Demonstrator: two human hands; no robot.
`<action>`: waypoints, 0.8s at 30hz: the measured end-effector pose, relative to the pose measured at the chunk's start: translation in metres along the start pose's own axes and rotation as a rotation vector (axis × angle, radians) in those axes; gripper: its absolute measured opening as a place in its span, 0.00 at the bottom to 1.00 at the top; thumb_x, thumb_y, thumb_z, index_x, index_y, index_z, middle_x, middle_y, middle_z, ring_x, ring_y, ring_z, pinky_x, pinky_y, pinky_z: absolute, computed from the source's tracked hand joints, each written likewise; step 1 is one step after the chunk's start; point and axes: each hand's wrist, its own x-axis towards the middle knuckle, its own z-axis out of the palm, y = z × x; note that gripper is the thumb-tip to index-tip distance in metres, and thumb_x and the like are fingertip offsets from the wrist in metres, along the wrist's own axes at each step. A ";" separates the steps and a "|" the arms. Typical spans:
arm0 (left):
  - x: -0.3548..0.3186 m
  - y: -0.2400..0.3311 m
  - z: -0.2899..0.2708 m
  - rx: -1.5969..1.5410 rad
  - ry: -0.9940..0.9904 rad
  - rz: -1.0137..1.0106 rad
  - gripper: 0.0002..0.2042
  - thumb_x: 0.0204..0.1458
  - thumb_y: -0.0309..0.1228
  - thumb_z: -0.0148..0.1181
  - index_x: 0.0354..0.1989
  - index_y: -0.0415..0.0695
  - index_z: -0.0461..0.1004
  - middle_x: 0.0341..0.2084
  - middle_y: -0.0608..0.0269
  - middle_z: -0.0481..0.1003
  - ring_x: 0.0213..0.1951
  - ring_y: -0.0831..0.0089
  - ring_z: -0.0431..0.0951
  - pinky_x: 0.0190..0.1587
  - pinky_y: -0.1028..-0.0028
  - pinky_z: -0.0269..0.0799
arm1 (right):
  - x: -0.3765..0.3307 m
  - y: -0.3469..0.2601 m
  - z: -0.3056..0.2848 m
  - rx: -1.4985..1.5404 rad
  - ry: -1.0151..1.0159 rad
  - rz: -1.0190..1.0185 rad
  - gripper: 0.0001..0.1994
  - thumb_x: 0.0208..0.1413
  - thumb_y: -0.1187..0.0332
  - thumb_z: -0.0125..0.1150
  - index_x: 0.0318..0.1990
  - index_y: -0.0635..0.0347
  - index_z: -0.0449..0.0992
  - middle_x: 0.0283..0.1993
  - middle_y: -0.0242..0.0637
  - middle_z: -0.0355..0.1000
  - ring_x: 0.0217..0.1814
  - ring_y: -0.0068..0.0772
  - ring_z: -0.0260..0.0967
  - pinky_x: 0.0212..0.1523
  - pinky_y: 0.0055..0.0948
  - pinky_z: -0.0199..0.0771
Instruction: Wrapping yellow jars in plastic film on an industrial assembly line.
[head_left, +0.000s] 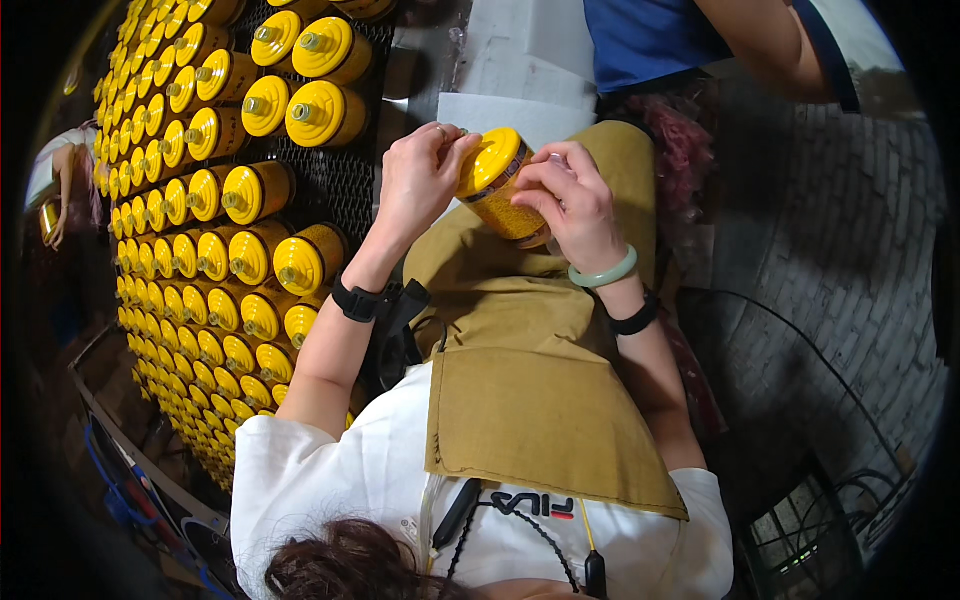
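Note:
A yellow canister (pixel 506 200) with a smooth yellow top and a dark printed band sits tilted over my lap, between my hands. My left hand (pixel 418 178) is closed, its thumb and forefinger pinched at the far left edge of the canister's top. A small greenish metal bit shows at those fingertips; most of it is hidden. On the other side, my right hand (pixel 575 205) has its fingers bent and closed against the canister's side wall, with the thumb along the wall. Whether a loose edge lies between those fingers is too small to tell.
To my left stands a dense bank of yellow canisters (pixel 262 255) with metal necks, on dark mesh (pixel 372 130). White sheets (pixel 505 115) lie ahead. A person in blue (pixel 655 45) is at the far right; another person's arm (pixel 65 190) shows far left. A cable (pixel 800 335) crosses the right-hand floor.

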 end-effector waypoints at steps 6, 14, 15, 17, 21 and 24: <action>0.007 0.002 -0.007 0.086 -0.104 -0.165 0.14 0.60 0.36 0.61 0.36 0.33 0.79 0.20 0.55 0.76 0.23 0.80 0.75 0.28 0.75 0.71 | 0.002 0.017 0.000 -0.255 -0.013 -0.169 0.06 0.54 0.76 0.64 0.38 0.60 0.74 0.36 0.35 0.72 0.40 0.34 0.73 0.39 0.32 0.74; -0.001 -0.038 -0.001 -0.519 -0.029 -0.295 0.13 0.64 0.31 0.53 0.46 0.31 0.77 0.33 0.63 0.80 0.37 0.79 0.79 0.42 0.77 0.75 | -0.027 0.013 0.013 0.318 -0.159 0.152 0.04 0.63 0.77 0.51 0.40 0.61 0.73 0.31 0.40 0.77 0.35 0.34 0.80 0.35 0.31 0.79; 0.000 -0.037 -0.004 -0.519 -0.030 -0.292 0.13 0.64 0.31 0.53 0.46 0.31 0.77 0.33 0.63 0.80 0.37 0.79 0.79 0.42 0.77 0.75 | -0.030 0.018 0.015 0.316 -0.156 0.151 0.04 0.63 0.77 0.51 0.40 0.61 0.73 0.31 0.40 0.77 0.35 0.34 0.80 0.35 0.31 0.79; -0.002 -0.037 -0.013 -0.898 -0.045 -0.314 0.14 0.66 0.32 0.51 0.50 0.32 0.75 0.39 0.63 0.78 0.40 0.78 0.78 0.47 0.76 0.76 | -0.040 0.030 0.018 -0.102 -0.262 -0.101 0.08 0.59 0.79 0.51 0.43 0.61 0.76 0.30 0.44 0.76 0.35 0.44 0.78 0.36 0.34 0.79; -0.008 -0.030 -0.039 -0.968 -0.186 -0.266 0.15 0.68 0.33 0.49 0.52 0.34 0.73 0.44 0.63 0.77 0.45 0.79 0.77 0.52 0.75 0.74 | -0.030 0.079 0.005 -0.537 -0.198 0.115 0.17 0.58 0.78 0.54 0.56 0.61 0.75 0.41 0.45 0.78 0.42 0.47 0.78 0.46 0.36 0.79; -0.014 -0.024 -0.047 -0.859 -0.228 -0.246 0.14 0.67 0.32 0.50 0.52 0.33 0.73 0.46 0.63 0.77 0.46 0.79 0.77 0.53 0.76 0.74 | -0.001 0.084 -0.004 0.959 0.314 0.278 0.24 0.65 0.75 0.50 0.69 0.54 0.62 0.59 0.40 0.72 0.57 0.42 0.73 0.62 0.42 0.72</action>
